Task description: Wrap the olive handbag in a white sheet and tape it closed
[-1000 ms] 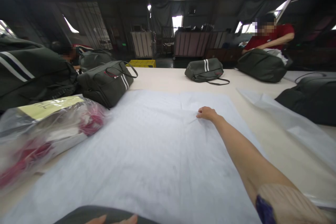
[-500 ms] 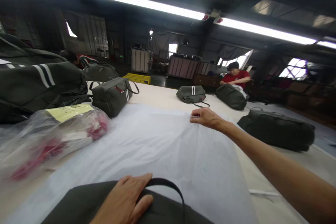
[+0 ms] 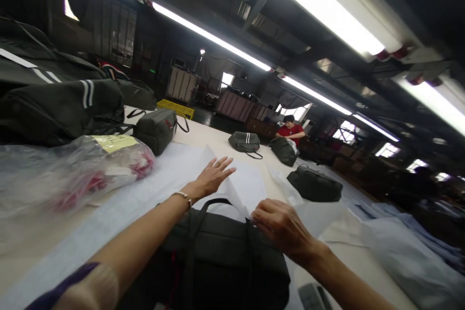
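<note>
A dark green duffel bag (image 3: 225,261) with handles lies directly in front of me, on a thin white sheet (image 3: 174,155). My left hand (image 3: 214,177) reaches past the bag, fingers spread and flat over the sheet, holding nothing. Above the bag's right end, my right hand (image 3: 278,223) is closed in a pinch on the sheet's raised edge. The sheet stands up in a fold between my two hands. My right fingertips hide the exact grip.
At left are a clear plastic bag (image 3: 109,169) with red and white contents and stacked dark bags (image 3: 54,111). More bags (image 3: 244,142) stand farther along the table. A co-worker in red (image 3: 290,131) handles one. Plastic sheeting (image 3: 410,252) lies at right.
My right hand has come back toward me with the sheet's edge. My left hand has left the bag and moved forward over the sheet. The view has tilted and turned right.
</note>
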